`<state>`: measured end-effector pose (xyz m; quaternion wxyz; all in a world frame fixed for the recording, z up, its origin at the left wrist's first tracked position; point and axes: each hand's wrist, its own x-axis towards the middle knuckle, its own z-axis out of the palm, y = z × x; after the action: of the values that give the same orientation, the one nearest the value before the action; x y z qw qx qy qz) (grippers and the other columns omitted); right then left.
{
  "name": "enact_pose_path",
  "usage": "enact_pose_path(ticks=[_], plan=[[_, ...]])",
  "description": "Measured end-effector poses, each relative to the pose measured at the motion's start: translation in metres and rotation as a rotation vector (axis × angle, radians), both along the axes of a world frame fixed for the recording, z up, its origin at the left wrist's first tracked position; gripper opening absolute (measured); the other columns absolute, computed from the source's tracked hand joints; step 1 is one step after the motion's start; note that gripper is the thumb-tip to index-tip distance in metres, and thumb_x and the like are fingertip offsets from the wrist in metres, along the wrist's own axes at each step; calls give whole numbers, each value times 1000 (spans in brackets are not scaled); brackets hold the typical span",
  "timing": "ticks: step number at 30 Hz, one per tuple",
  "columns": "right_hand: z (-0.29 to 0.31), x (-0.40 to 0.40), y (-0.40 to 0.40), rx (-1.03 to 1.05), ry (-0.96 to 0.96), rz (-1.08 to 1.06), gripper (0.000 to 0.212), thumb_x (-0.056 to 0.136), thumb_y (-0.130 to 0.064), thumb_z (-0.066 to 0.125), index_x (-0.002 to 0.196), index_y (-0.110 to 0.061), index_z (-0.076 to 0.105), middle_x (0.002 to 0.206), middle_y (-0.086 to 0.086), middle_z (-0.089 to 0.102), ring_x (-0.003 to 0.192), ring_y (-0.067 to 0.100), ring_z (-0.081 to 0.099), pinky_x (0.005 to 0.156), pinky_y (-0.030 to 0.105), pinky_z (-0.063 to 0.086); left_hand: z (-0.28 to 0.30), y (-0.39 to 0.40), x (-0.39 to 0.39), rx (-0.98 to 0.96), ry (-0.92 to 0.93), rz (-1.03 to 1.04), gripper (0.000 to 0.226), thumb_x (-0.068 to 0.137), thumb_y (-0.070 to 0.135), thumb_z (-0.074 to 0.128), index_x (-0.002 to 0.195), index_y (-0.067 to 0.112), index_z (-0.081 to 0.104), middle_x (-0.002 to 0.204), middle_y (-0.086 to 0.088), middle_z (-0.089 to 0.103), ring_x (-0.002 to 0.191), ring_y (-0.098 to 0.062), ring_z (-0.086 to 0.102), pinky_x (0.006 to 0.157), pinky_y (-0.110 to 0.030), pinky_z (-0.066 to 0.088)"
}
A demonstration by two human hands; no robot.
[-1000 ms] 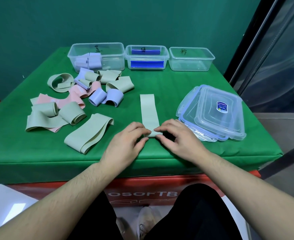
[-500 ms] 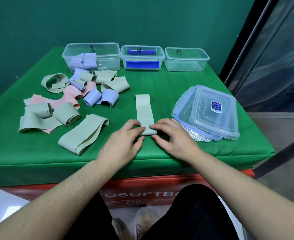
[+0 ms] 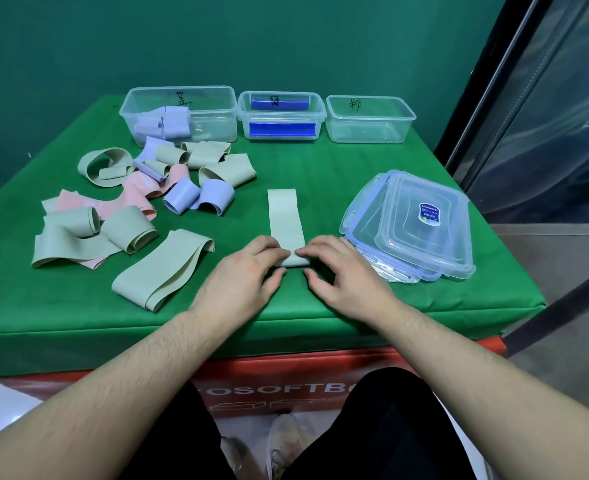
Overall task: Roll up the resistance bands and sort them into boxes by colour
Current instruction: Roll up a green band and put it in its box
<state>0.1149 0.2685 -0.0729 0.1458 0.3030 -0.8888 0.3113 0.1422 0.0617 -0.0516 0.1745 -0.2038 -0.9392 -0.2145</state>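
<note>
Rolling pale green band (image 3: 285, 221) from near end, flat on counter (image 3: 320, 174) btwn pile & lids (image 3: 421, 223). Left hand (image 3: 241, 282) & right hand (image 3: 341, 275) — both grips pinching the started roll. Best kept tight w/ edges square — then into middle box (image 3: 281, 116), probably.

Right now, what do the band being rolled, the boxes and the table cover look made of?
Green band: looks like thin matte rubber or latex; it lies limp and curls tightly under both hands.
Boxes: clear, glossy hard plastic; contents show through the walls.
Table cover: green matte fabric, probably non-woven or felt over padding; faint weave lines, soft rounded edge.
</note>
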Motion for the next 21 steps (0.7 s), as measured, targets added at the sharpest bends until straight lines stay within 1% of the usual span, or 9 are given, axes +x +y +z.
enact_pose_path(ticks=[3,6,10,13,15,21], plan=[[-1,-2,0,-17,-23,0,32,91,-21,63,122,-17,66,119,-2,57,111,17,54,99,35,44,1,2,-1,14,-19,16,26,93,25,64,117,17,68,114,4,58,84,-22,65,74,-33,50],[0,-3,0,-60,-49,0,27,93,-18,63,119,-18,68,114,-5,59,107,15,56,96,36,46,1,3,-1,35,-6,8,24,94,23,64,117,17,69,111,4,60,84,-19,64,75,-29,49],[0,-1,0,-76,2,2,24,94,-18,63,118,-18,69,111,-5,60,103,16,57,92,36,47,-3,2,4,47,23,6,24,93,21,66,116,16,71,109,3,63,84,-17,64,75,-24,47],[0,4,2,-90,43,25,26,92,-15,65,118,-16,68,110,-3,61,102,17,58,91,36,47,-5,1,9,71,57,-24,22,90,16,70,112,13,72,104,1,64,84,-14,61,74,-16,40],[2,7,2,-77,58,46,27,90,-13,66,117,-16,68,110,-3,62,103,17,58,91,37,48,-7,-1,14,86,77,-45,20,89,14,71,109,13,72,102,1,65,86,-11,58,76,-14,38],[4,12,2,-35,75,107,26,84,-14,67,109,-15,66,103,-5,62,97,16,58,86,38,48,-10,-6,23,111,94,-112,11,90,13,70,100,11,70,100,2,66,91,-12,61,83,-19,45]])
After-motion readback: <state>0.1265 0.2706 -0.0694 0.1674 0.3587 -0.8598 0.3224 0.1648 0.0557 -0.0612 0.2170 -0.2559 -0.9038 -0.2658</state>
